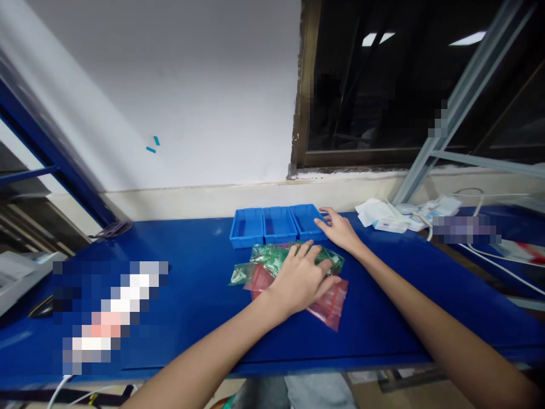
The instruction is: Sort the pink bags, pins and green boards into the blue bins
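From where I stand, three blue plastic bins (280, 237) sit side by side in a row near the wall (204, 113), on a dark blue tabletop (179, 244). Just in front of that row lies a pile of zip bags: green-tinted bags (264, 257) nearest it, and a red-tinted zip bag (332, 309) on the side away from it. A small green bag (239, 275) with pale bits inside sticks out at the pile's left, just in front of the row's left end.

The person's left hand (300, 275) rests palm down on the pile, its fingers fanned fairly wide over the green and red plastic. The right hand (339, 230) is at the row's right end, thumb and forefinger a little apart over the rim of the last bin (whether they pinch it, I can't tell from here). Well to the right of the row, crumpled white packets (383, 217) lie near a grey metal post (415, 173).
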Available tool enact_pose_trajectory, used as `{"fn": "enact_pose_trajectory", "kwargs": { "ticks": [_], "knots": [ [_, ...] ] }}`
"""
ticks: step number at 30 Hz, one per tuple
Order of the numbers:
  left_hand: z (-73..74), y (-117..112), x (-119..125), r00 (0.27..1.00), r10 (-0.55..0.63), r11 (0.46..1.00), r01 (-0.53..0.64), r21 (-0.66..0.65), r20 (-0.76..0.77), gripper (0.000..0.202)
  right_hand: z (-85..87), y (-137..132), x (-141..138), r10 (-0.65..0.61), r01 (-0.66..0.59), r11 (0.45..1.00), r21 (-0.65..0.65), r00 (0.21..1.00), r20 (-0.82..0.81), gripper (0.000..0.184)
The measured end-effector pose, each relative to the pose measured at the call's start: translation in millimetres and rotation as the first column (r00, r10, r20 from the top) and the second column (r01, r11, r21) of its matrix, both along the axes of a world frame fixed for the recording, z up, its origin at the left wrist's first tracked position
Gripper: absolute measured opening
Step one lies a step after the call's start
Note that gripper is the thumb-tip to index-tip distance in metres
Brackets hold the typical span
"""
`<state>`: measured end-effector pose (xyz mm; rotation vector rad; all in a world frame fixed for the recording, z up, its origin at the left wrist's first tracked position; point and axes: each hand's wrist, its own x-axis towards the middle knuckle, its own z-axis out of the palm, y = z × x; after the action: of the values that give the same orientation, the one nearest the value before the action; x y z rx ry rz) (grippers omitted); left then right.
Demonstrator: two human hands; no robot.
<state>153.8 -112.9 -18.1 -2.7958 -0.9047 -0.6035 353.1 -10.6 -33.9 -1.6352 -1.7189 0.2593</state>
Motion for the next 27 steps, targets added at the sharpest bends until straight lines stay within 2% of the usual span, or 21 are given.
{"fn": "enact_pose_trajectory", "kwargs": {
  "ticks": [3,6,8,11,13,16,20,24,27],
  "knots": [
    [12.9,7.1,-12.5,0.996,0.038,0.999,-0.038,0.000,0.078,0.036,-0.2,-3.4,0.0,0.080,-0.081,0.997,0.011,0.996,0.046,0.050],
    [22.9,25.7,-31.9,0.982,0.144,0.989,-0.140,-0.036,0.124,0.030,-2.1,-4.0,1.8,0.185,-0.188,0.982,0.020,0.978,0.095,0.053],
    [25.0,42.2,-46.6,0.970,0.211,0.977,-0.208,-0.036,0.119,0.028,-4.2,-3.2,2.5,0.228,-0.234,0.972,0.039,0.966,0.121,0.051],
    [22.0,66.2,-68.4,0.963,0.261,0.965,-0.257,-0.055,0.076,0.028,-6.5,-1.9,1.6,0.213,-0.226,0.972,0.069,0.964,0.159,0.048],
    [18.7,78.2,-81.6,0.973,0.229,0.967,-0.224,-0.121,0.035,0.029,-6.4,-2.1,0.3,0.196,-0.215,0.973,0.086,0.962,0.188,0.047],
    [16.4,88.8,-97.9,0.980,0.186,0.967,-0.169,-0.191,0.071,0.030,-4.2,-5.1,-1.8,0.192,-0.217,0.972,0.087,0.954,0.228,0.046],
    [21.1,95.0,-114.0,0.980,0.170,0.960,-0.140,-0.244,0.108,0.030,-2.7,-14.6,-6.5,0.202,-0.208,0.978,-0.017,0.925,0.320,0.041],
    [22.3,102.2,-122.0,0.989,0.116,0.910,-0.068,-0.409,0.093,0.024,-3.1,-25.1,-13.3,0.208,-0.177,0.977,-0.116,0.900,0.383,0.040],
    [15.4,106.2,-121.6,0.987,0.096,0.903,-0.030,-0.429,0.132,0.022,-1.0,-29.0,-16.5,0.189,-0.156,0.981,-0.115,0.900,0.392,0.038]
  ]
}}
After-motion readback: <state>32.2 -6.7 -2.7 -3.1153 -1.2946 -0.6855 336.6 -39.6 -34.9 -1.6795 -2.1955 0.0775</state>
